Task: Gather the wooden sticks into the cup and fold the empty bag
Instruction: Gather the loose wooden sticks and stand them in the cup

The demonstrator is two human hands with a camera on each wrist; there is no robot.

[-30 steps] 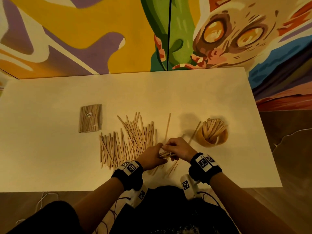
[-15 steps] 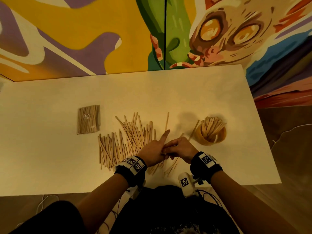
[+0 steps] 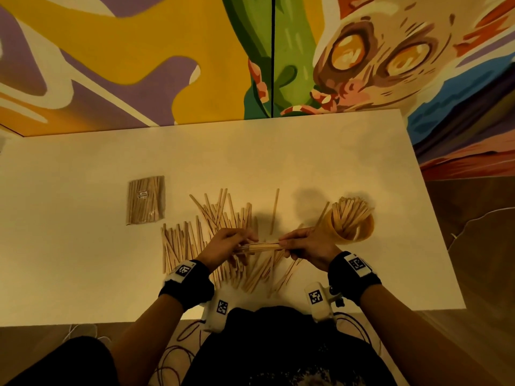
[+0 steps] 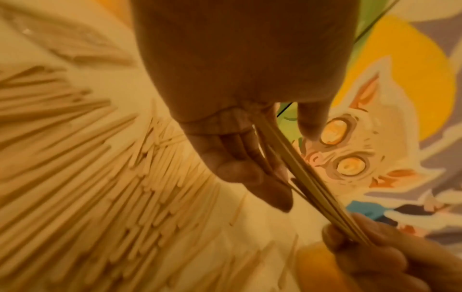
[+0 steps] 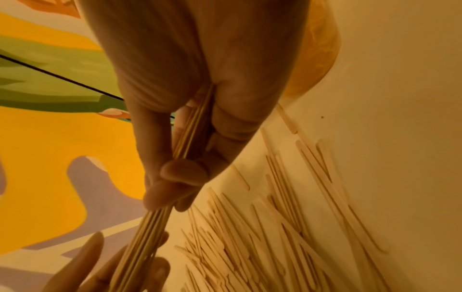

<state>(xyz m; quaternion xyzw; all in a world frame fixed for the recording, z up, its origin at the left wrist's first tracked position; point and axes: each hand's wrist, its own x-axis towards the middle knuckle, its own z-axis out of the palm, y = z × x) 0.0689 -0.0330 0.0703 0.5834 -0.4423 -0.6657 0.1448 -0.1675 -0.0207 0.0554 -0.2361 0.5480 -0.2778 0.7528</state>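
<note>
Right hand (image 3: 308, 247) and left hand (image 3: 227, 246) each pinch one end of a small bundle (image 3: 264, 245), held level above the table (image 3: 83, 260). Sticks are light, stiff and smooth, so they slide and fan; best gripped mid-length, tight. Cup (image 3: 354, 225) at 2 o'clock of the hands, loose pile (image 3: 195, 235) at 9, bag (image 3: 146, 200) at 10, apparently still holding sticks.

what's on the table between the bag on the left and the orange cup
In the head view, the pile of loose wooden sticks covers most of that stretch between bag and cup, plus one lone stick nearer the cup.
</note>
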